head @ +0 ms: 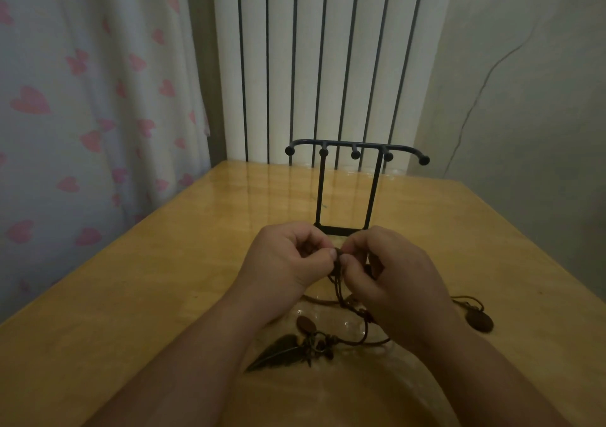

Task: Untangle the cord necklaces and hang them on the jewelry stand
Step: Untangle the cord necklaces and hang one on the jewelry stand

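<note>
A tangle of brown cord necklaces hangs from my fingers down to the wooden table. My left hand and my right hand meet above it, each pinching the cords at a small knot between thumb and fingertips. A dark leaf-shaped pendant with small beads lies below my wrists. A small oval pendant sits just above it. A round wooden pendant lies to the right of my right wrist. The black jewelry stand rises just behind my hands, its hooks bare.
A white radiator stands behind the table's far edge. A heart-patterned curtain hangs at the left. A thin wire runs down the right wall.
</note>
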Action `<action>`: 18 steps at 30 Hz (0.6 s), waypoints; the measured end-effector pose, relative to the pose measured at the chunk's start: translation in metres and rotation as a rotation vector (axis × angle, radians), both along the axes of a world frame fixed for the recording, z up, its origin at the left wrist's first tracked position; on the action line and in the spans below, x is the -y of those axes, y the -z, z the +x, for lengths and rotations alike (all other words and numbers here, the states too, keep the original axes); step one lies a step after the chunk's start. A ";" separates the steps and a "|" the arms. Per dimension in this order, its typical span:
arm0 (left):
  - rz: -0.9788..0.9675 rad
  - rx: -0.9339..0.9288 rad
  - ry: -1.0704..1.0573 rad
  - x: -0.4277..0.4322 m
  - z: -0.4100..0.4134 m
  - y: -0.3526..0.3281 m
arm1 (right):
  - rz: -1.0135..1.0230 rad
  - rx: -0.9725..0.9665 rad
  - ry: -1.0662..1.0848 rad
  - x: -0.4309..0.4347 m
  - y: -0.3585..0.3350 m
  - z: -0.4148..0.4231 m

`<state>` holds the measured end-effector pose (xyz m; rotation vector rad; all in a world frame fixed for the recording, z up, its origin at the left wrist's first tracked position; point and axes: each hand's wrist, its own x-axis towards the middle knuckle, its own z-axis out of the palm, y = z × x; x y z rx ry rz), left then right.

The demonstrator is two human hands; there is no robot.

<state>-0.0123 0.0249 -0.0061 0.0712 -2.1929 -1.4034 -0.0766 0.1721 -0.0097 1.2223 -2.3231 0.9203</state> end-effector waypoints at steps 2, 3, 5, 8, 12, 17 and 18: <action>0.000 0.006 0.012 0.000 0.000 0.001 | 0.014 0.002 0.007 -0.001 -0.001 0.001; -0.004 0.007 0.017 0.000 0.000 0.001 | 0.019 0.000 0.008 -0.001 -0.001 0.001; -0.013 0.012 0.028 -0.001 -0.001 0.002 | 0.029 0.004 0.011 -0.001 -0.002 0.001; -0.020 0.020 0.037 -0.001 -0.002 0.004 | 0.064 -0.002 0.019 -0.001 -0.003 0.000; -0.039 0.020 0.036 -0.001 -0.002 0.004 | 0.105 -0.008 0.025 -0.002 -0.005 0.000; -0.084 0.043 0.043 0.002 -0.003 0.005 | 0.139 -0.002 -0.005 -0.003 -0.006 0.000; -0.087 0.047 0.044 0.002 -0.003 0.006 | 0.142 0.005 -0.011 -0.003 -0.007 0.000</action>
